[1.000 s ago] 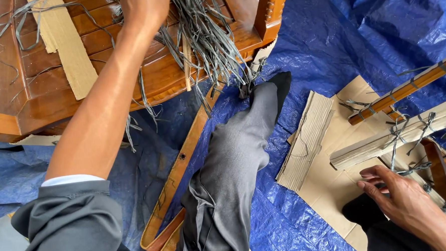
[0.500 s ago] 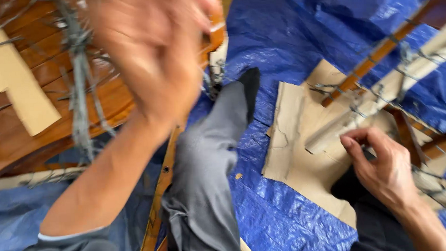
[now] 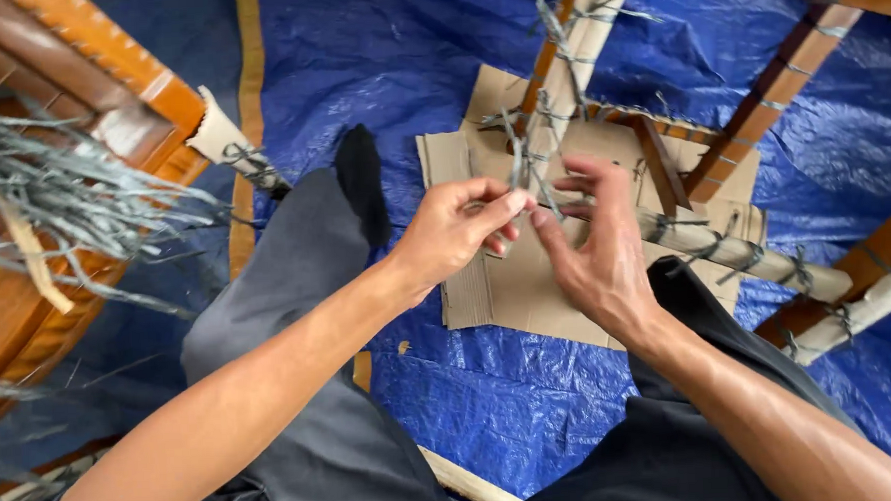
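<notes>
Both my hands meet in the middle of the head view, above a sheet of brown cardboard (image 3: 527,287). My left hand (image 3: 460,230) pinches a thin grey strip (image 3: 519,162) between thumb and fingers. My right hand (image 3: 595,244) is beside it, fingers spread and fingertips touching the same strip. Just behind them lies a wooden frame (image 3: 756,252) whose pale bars are bound with grey strips at the joints. My legs in dark grey trousers (image 3: 297,287) stretch out below.
A blue tarp (image 3: 387,63) covers the floor. At the left stands a brown wooden piece of furniture (image 3: 89,106) with a bundle of loose grey strips (image 3: 53,198) hanging from it. A long wooden slat (image 3: 249,99) lies on the tarp.
My left hand has left the strip bundle on the furniture at the left and come across with a strip to meet my right hand over the cardboard. The view has swung right.
</notes>
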